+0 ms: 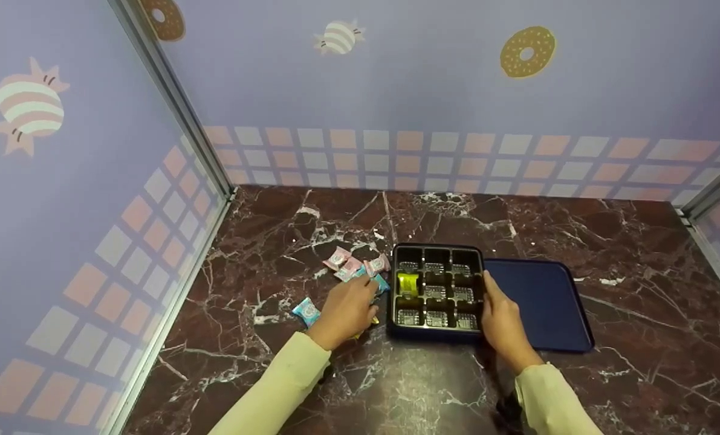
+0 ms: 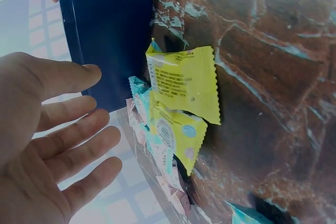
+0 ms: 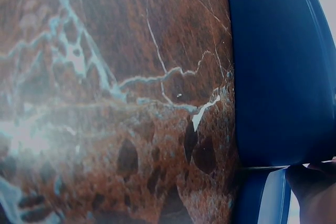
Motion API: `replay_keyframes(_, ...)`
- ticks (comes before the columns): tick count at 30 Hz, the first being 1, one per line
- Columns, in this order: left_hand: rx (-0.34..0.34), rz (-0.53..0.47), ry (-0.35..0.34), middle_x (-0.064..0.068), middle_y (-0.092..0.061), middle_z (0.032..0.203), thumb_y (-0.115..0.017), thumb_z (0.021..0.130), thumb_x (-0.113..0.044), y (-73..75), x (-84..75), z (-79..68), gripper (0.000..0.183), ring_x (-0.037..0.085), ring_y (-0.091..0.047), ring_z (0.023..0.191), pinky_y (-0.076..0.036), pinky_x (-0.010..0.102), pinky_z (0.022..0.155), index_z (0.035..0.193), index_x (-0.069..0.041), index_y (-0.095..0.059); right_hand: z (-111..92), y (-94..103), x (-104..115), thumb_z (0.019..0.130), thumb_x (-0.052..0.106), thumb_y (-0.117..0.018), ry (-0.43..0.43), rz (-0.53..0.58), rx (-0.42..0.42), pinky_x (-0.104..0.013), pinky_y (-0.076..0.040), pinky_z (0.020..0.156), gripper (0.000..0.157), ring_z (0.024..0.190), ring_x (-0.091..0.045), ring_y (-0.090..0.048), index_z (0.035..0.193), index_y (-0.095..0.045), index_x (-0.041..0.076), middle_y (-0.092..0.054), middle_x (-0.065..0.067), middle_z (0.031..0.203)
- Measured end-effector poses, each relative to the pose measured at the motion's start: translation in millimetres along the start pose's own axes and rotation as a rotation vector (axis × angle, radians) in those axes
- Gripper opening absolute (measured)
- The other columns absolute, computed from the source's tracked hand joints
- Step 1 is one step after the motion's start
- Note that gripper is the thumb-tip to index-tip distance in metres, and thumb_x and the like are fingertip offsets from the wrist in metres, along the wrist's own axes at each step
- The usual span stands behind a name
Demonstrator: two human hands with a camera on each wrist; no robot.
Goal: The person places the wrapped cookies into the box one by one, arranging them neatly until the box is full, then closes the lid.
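Note:
My left hand [image 1: 347, 308] is over a small pile of wrapped candies, its fingers spread and holding nothing in the left wrist view. Two yellow candies [image 2: 181, 80] lie in front of its fingertips, with blue candies [image 2: 140, 92] and pink candies behind them. In the head view, pink candies [image 1: 337, 258] sit at the far side of the pile and one blue candy [image 1: 306, 310] lies apart at the left. A dark blue box [image 1: 435, 334] holds a black divided tray, with one yellow candy [image 1: 407, 284] in its middle-left compartment. My right hand [image 1: 505, 320] rests along the box's right wall, fingers extended.
A flat dark blue lid [image 1: 538, 305] lies to the right of the box, partly behind my right hand. Everything stands on a dark marbled table [image 1: 263, 241]. Printed panels [image 1: 360, 90] close off the back and both sides.

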State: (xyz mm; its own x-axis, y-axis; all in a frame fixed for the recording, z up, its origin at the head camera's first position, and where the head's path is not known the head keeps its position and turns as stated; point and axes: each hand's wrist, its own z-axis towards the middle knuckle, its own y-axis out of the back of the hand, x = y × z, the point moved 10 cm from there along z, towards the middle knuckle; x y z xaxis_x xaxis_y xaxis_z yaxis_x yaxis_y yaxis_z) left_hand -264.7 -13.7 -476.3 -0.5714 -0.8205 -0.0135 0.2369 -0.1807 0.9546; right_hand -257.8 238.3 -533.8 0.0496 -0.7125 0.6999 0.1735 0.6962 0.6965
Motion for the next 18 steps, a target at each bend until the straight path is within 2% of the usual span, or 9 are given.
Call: replay_keyframes(18, 0.009, -0.043, 0.018, 0.004, -0.058, 0.076, -0.074, 0.073, -0.018, -10.5, 9.3, -13.4, 0.018, 0.023, -0.060, 0.064, -0.049, 0.041, 0.056, 0.078, -0.010, -0.059, 0, 0.4, -2, 0.099, 0.000, -0.040, -0.005, 0.012, -0.013, -0.051, -0.037, 0.109, 0.051, 0.132, -0.040, -0.045, 0.149, -0.033, 0.004, -0.043, -0.024, 0.146)
